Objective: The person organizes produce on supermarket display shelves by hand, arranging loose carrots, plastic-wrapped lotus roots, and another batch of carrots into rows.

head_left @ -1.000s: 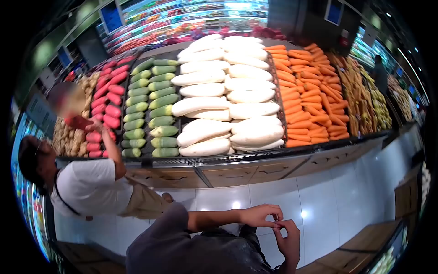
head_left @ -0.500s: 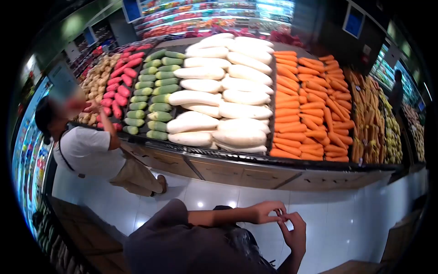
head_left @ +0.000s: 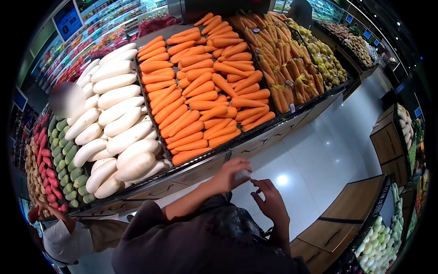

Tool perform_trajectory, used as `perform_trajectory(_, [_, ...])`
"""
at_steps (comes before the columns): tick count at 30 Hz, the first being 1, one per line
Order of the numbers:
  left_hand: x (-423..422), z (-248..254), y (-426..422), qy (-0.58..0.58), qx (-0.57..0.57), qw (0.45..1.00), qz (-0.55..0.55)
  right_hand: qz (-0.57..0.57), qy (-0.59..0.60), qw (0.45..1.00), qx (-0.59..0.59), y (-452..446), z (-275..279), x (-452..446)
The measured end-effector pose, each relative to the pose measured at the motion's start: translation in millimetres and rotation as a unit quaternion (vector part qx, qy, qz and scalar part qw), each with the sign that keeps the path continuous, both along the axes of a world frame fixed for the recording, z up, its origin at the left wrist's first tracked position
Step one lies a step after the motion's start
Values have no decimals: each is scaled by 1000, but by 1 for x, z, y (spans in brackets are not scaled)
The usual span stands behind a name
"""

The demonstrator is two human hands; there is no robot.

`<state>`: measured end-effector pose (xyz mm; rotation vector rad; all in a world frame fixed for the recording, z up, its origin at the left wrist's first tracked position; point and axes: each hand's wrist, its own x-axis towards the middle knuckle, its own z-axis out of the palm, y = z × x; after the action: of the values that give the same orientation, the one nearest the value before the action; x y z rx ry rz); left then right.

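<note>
My left hand [head_left: 232, 175] is in front of my body, its fingers bent inward and its thumb stretched toward the other hand. A small pale glint shows at its fingertips, too small to make out. My right hand [head_left: 270, 199] is just beside it, index finger reaching to the left fingertips, thumb apart from that finger. Both hands are above the tiled floor, near the front edge of the produce stand [head_left: 228, 154]. Orange carrots [head_left: 196, 91] lie in rows beyond them, with large white radishes [head_left: 121, 109] to the left.
Green-and-white radishes [head_left: 68, 164] and red roots [head_left: 45, 160] fill the far left, near a person in a white shirt [head_left: 68, 242]. Bagged carrots [head_left: 283, 59] and yellow-green produce [head_left: 326, 59] lie to the right. A wooden stand [head_left: 340, 214] with pale vegetables [head_left: 376, 242] is at lower right.
The view has swung right, so the carrots moved left and the right-hand stands came in. The other person slid to the lower left. My hands stay close together, with their fingers slightly rearranged.
</note>
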<state>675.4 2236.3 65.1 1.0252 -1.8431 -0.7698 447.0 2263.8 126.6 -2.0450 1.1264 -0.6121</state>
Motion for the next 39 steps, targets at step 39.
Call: perform_trajectory(39, [179, 1, -102, 360, -9, 628, 689, 427, 19, 903, 53, -281, 14, 130])
